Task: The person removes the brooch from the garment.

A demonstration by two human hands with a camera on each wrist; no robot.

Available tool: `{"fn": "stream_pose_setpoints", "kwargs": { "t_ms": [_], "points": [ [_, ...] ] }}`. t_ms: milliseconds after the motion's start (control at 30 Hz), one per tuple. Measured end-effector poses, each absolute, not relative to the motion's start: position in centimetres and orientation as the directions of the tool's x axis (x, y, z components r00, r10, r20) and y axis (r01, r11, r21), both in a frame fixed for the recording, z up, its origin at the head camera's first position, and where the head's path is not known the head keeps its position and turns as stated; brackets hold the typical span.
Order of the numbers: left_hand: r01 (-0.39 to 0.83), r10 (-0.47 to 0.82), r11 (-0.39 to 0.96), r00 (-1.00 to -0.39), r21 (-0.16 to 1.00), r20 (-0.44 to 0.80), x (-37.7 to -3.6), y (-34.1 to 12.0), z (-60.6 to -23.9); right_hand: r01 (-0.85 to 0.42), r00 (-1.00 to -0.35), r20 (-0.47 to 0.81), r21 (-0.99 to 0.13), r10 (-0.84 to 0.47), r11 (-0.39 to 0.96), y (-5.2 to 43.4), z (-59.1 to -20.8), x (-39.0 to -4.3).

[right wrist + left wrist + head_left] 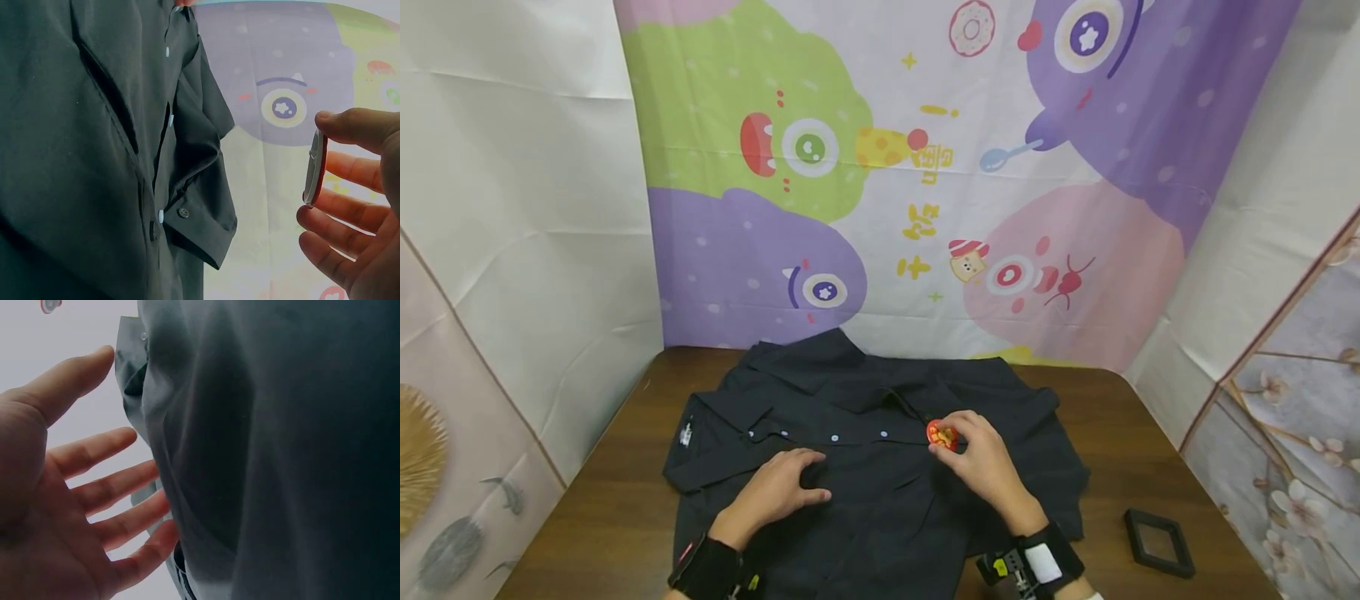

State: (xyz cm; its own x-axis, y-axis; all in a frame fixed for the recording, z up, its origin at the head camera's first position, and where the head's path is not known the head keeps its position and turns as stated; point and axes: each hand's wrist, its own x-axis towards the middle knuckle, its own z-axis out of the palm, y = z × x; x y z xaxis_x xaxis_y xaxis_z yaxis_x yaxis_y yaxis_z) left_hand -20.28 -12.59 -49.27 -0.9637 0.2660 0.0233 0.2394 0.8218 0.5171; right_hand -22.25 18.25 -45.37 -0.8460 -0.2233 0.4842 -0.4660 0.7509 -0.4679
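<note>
A black button-up shirt (pixel 865 492) is spread over the table, its row of white buttons (pixel 835 437) running from left to right across it. My right hand (pixel 988 462) pinches a round red-and-yellow badge (pixel 942 435) between thumb and fingers over the shirt's button line. Seen edge-on in the right wrist view, the badge (pixel 315 167) has a grey back with what looks like a thin pin, and stands apart from the cloth. My left hand (pixel 778 487) is at the shirt's left part, fingers spread and relaxed, holding nothing; whether the fingertips touch the cloth I cannot tell.
A small black square frame (pixel 1159 543) lies on the brown wooden table (pixel 610 500) at the right. Behind the table hangs a cartoon-printed cloth (pixel 910 317), with white panels on both sides.
</note>
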Motion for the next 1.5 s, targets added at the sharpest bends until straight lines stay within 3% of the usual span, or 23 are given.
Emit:
{"fn": "stream_pose_setpoints", "kwargs": {
  "t_ms": [1167, 1500],
  "points": [
    [0.202, 0.280, 0.857, -0.955, 0.475, -0.099, -20.8, -12.7, -49.9, -0.438, -0.836, 0.522, -0.448, -0.170, 0.779, 21.1, -44.6, -22.5],
    [0.212, 0.297, 0.849, -0.949, 0.484, -0.106, -21.4, -13.2, -50.1, -0.335, -0.892, 0.438, -0.470, -0.114, 0.816, 22.4, -44.9, -22.1]
  ]
}}
